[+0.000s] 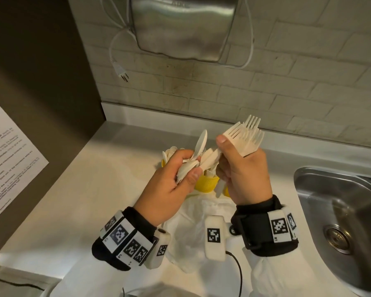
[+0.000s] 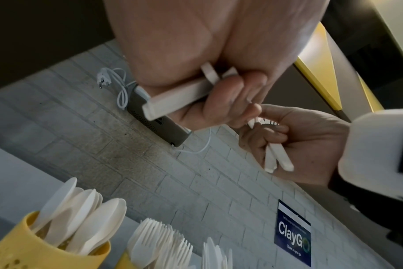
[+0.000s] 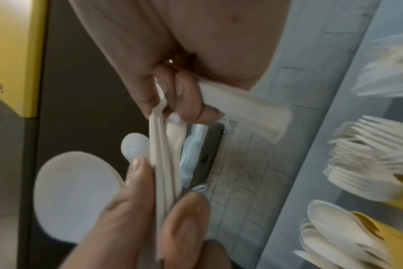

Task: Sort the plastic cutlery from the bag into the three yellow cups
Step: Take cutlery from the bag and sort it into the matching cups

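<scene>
forks point(image 1: 247, 137): a fanned bunch, tines up and away from the person, handles running down through the right hand point(image 1: 242, 170), whose fingers and thumb curl round them. long axis steep, tilted slightly left at the foot. spoon point(image 1: 201, 142): bowl up, held with other white pieces in the left hand point(image 1: 169, 183), fingers curled round the handles and thumb pressed across them; whether knives are in that bunch cannot be told. the two bunches cross or touch between the hands. both hands are raised above the cups point(image 1: 207, 183), which stand directly beneath and slightly beyond the fingers. in the left wrist view the spoon cup point(image 2: 19, 243) lies leftmost, the fork cup point(image 2: 124, 262) beside it, then upright knives point(image 2: 215, 254) whose cup is out of frame. judgement: the right hand is nearer the fork cup in line; the bunch must go handle-down, so the present axis needs little turning. the bag point(image 1: 193, 219) lies crumpled on the counter point(image 1: 94, 189) nearer the person than the cups, between the wrists. sink point(image 1: 343, 211) to the right; a plug point(image 1: 122, 75) dangles at the wall.
</scene>
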